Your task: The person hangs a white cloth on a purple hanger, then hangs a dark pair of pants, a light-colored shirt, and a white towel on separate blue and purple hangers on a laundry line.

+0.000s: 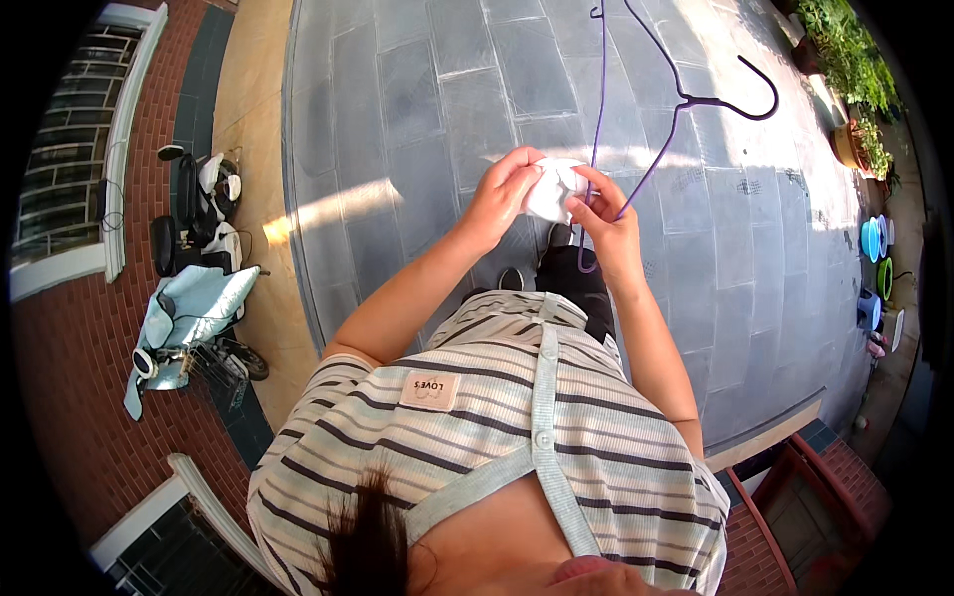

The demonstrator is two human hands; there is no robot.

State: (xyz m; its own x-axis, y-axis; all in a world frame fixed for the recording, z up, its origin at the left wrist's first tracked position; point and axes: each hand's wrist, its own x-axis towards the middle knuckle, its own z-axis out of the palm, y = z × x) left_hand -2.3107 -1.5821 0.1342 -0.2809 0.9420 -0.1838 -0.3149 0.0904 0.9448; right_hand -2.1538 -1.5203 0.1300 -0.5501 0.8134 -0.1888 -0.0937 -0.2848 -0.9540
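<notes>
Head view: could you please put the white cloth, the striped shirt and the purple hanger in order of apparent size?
1. Striped shirt, the largest, though it is nearer to the camera.
2. Purple hanger, judged by its outline; the picture cuts off its top.
3. White cloth, smallest.

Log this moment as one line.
Left hand: holding white cloth | Right hand: on same cloth | Purple hanger: at right hand
</notes>
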